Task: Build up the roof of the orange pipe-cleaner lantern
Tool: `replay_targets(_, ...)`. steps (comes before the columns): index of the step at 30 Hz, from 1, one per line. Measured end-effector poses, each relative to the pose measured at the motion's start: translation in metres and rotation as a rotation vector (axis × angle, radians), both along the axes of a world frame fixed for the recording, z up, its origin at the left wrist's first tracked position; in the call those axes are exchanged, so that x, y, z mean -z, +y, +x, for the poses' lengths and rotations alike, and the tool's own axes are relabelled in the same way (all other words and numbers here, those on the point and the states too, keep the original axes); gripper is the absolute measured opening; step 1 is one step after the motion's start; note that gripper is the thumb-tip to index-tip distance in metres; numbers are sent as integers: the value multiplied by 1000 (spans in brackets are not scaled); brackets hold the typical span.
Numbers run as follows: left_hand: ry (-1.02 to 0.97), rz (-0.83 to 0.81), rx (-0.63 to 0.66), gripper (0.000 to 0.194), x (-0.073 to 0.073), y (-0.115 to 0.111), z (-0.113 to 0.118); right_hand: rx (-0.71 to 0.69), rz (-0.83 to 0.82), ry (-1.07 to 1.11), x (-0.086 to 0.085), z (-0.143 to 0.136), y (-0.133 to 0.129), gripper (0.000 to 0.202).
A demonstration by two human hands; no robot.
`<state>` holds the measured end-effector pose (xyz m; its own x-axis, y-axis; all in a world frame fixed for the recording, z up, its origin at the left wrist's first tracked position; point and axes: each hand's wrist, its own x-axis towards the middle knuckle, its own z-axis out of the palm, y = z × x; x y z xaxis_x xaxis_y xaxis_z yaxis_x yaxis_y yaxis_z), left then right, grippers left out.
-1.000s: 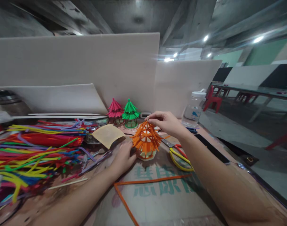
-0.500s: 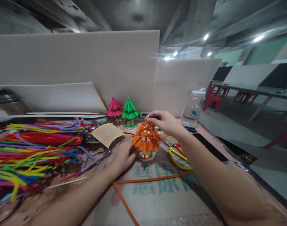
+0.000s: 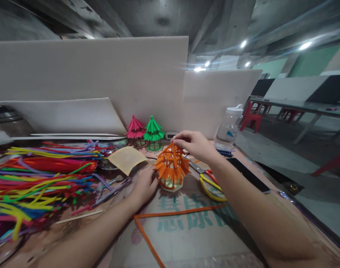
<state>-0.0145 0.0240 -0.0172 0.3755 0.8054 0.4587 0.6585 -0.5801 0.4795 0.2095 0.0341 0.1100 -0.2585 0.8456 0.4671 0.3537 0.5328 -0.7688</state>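
A small orange pavilion [image 3: 172, 171] made of pipe cleaners, with a fringed two-tier roof, stands slightly tilted on a pale base in the middle of the table. My right hand [image 3: 192, 144] pinches the tip of its roof between thumb and fingers. At its left side my left hand [image 3: 144, 186] is closed against the lower roof edge, with some fingertips hidden behind the model. Behind stand a pink pavilion [image 3: 134, 128] and a green pavilion [image 3: 153, 130] of like build. A bent orange pipe cleaner [image 3: 181, 213] lies in front.
Many coloured pipe cleaners [image 3: 44, 178] are heaped at the left, beside a square of sandpaper-like sheet [image 3: 127, 160]. Yellow-handled scissors [image 3: 210, 186] lie right of the model, near a black phone [image 3: 248, 175]. A clear water bottle [image 3: 228, 128] stands at the back right.
The orange pavilion has turned a little and shifted slightly left, its top still in my right hand. My left hand has moved slightly left with it.
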Motion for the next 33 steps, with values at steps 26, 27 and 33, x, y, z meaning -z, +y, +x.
replay_targets(26, 102, 43, 55, 31, -5, -9, 4, -50, -45, -1, 0, 1, 3, 18)
replay_targets(27, 100, 45, 58, 31, -4, -9, 4, -48, -42, -1, 0, 1, 2, 19)
replay_targets(33, 95, 41, 78, 37, -4, -9, 2, -10, -98, 22, -6, 3, -4, 22)
